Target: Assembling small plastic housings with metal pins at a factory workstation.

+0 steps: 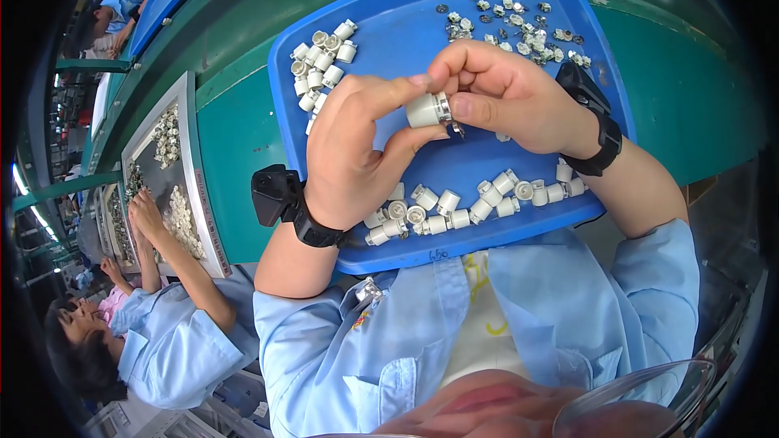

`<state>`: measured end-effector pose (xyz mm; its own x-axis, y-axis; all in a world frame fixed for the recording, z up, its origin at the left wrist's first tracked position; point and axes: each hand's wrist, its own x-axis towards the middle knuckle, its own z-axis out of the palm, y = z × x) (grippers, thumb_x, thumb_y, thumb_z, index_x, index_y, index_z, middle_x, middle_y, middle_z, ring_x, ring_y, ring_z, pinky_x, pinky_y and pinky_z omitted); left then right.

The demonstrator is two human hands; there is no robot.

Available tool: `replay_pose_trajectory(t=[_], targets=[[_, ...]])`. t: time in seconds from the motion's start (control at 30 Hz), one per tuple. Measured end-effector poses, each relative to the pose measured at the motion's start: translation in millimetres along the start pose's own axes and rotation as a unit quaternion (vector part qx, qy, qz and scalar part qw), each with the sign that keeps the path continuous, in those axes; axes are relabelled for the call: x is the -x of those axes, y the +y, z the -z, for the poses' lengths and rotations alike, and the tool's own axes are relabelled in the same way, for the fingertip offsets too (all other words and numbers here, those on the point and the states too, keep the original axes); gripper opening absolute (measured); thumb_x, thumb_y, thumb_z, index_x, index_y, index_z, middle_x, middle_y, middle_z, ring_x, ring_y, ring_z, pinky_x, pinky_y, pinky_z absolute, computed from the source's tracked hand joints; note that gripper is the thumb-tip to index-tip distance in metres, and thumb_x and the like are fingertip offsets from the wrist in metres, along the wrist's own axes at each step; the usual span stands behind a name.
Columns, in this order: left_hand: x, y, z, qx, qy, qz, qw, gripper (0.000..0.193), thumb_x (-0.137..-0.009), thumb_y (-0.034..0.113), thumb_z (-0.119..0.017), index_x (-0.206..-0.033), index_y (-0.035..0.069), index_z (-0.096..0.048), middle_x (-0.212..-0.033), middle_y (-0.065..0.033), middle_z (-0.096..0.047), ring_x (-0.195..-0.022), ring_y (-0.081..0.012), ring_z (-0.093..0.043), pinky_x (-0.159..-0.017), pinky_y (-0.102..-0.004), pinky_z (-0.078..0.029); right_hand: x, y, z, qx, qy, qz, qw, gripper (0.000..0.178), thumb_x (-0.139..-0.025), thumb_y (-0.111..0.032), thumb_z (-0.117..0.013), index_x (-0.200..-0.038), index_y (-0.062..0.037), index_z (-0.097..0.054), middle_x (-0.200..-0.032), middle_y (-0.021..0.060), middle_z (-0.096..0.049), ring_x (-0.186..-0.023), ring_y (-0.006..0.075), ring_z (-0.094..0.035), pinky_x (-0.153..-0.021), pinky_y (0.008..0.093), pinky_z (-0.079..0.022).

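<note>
Head view: I observe the left hand (pixel 349 142) gripping a white socket (pixel 423 111) between thumb and finger, above the blue tray (pixel 393 45). The right hand (pixel 519 101) is closed at its metal end. Similar sockets (pixel 449 202) lie along the tray's near side.

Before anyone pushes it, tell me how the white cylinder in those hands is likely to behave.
The white cylinder would likely roll on its side, given its round body. It looks stiff: the left hand pinches it without visible denting.
</note>
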<state>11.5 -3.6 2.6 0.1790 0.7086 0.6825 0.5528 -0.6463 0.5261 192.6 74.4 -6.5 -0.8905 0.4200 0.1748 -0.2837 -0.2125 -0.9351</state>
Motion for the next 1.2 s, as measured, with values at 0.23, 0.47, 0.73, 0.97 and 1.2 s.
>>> replay_pose_trajectory(t=[0.23,0.47,0.73,0.97,1.2], targets=[[9.5,-9.1,-4.0,0.069,0.028,0.025,0.997,0.058,-0.058,0.008,-0.079,-0.108,0.005,-0.051,-0.088,-0.0084,-0.06,-0.073,-0.0191,-0.059,-0.062,-0.0272,-0.048,-0.1,-0.3,-0.9,0.003,0.012,-0.009,1.0,0.027,-0.088,-0.014,-0.053,-0.111,-0.0024,-0.045,-0.099,0.0013,-0.051,-0.091,0.0068,-0.049,-0.081,0.0215,-0.04],[8.2,-8.7,-2.4,0.067,0.025,0.013,0.997,0.06,-0.058,0.011,-0.079,-0.109,0.004,-0.049,-0.093,-0.0089,-0.061,-0.073,-0.019,-0.059,-0.063,-0.0273,-0.049,0.1,-1.5,-1.6,0.02,0.024,0.006,0.999,0.026,-0.087,-0.014,-0.054,-0.109,-0.0024,-0.047,-0.096,0.001,-0.051,-0.088,0.0062,-0.049,-0.077,0.0201,-0.041],[9.3,-4.8,-1.1,0.111,-0.037,0.085,0.989,0.054,-0.067,0.003,-0.072,-0.115,0.003,-0.046,-0.095,-0.01,-0.061,-0.079,-0.0195,-0.061,-0.068,-0.0268,-0.049,2.6,-4.4,-2.2,0.065,0.047,-0.001,0.997,0.023,-0.087,-0.014,-0.056,-0.104,-0.0013,-0.051,-0.09,0.0003,-0.053,-0.081,0.0047,-0.051,-0.068,0.0168,-0.042],[5.9,-4.9,-2.5,0.233,-0.06,0.159,0.958,0.052,-0.074,-0.007,-0.061,-0.121,0.002,-0.04,-0.097,-0.0113,-0.06,-0.086,-0.0182,-0.06,-0.075,-0.0277,-0.048,1.7,-5.6,-6.1,0.048,0.072,0.002,0.996,0.022,-0.085,-0.013,-0.057,-0.102,-0.0004,-0.053,-0.093,0.0021,-0.055,-0.079,0.0054,-0.051,-0.066,0.0189,-0.043],[4.9,-8.0,-4.7,0.242,-0.05,0.154,0.957,0.051,-0.076,-0.006,-0.06,-0.122,0.002,-0.039,-0.101,-0.0125,-0.059,-0.088,-0.017,-0.059,-0.076,-0.0274,-0.048,1.4,-6.2,-7.8,0.292,0.068,0.107,0.948,0.03,-0.077,-0.013,-0.067,-0.102,-0.0022,-0.055,-0.092,0.0044,-0.058,-0.075,0.0113,-0.052,-0.066,0.0255,-0.044]])
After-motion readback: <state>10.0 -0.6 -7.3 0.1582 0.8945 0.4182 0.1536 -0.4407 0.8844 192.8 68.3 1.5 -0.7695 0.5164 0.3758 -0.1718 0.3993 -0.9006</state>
